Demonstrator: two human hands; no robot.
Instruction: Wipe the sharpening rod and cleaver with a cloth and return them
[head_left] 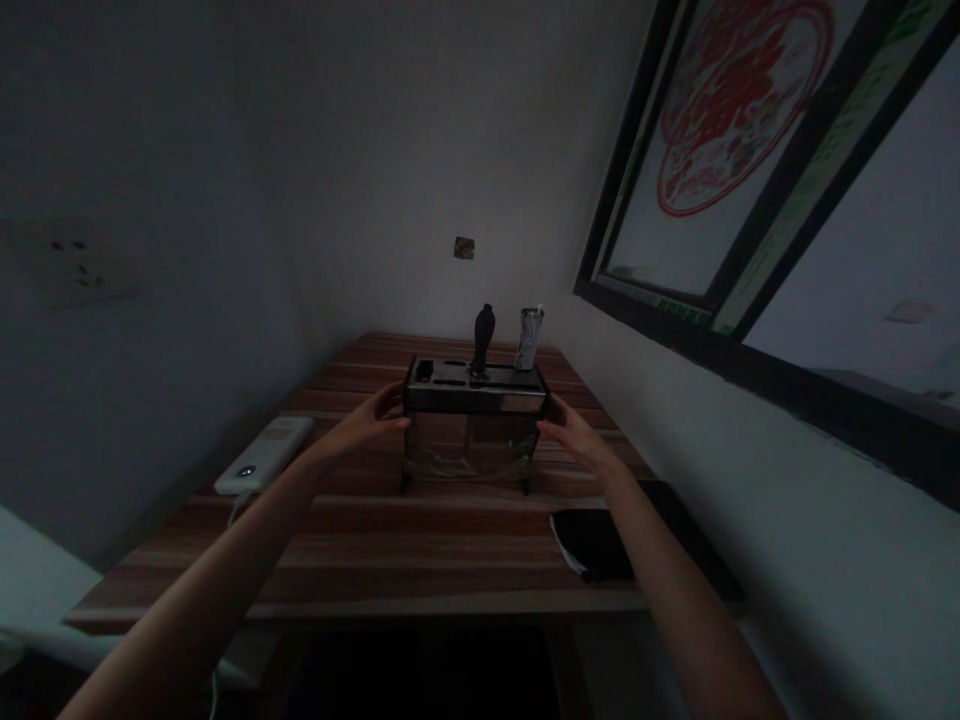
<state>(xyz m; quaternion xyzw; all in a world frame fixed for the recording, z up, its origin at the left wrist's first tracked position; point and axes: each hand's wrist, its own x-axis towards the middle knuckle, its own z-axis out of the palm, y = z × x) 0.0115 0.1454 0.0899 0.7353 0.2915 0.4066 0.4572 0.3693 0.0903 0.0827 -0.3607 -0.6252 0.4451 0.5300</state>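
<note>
A knife holder (472,445) stands upright on the wooden table, with a dark slotted top and a see-through lower body on small dark feet. My left hand (373,420) grips its left end near the top, and my right hand (574,432) grips the right end at about the same height. From the slots rise a black handle (484,335) and an upright piece wrapped in silvery material (529,338). What lies below the top on these two pieces is hard to make out in the dim light.
A white power bank (266,455) with a cable lies left on the striped table (420,570). Under my right forearm are a black cloth-like item (592,543) and a flat dark object (694,540). Walls border the table, with a framed window (697,270) at right.
</note>
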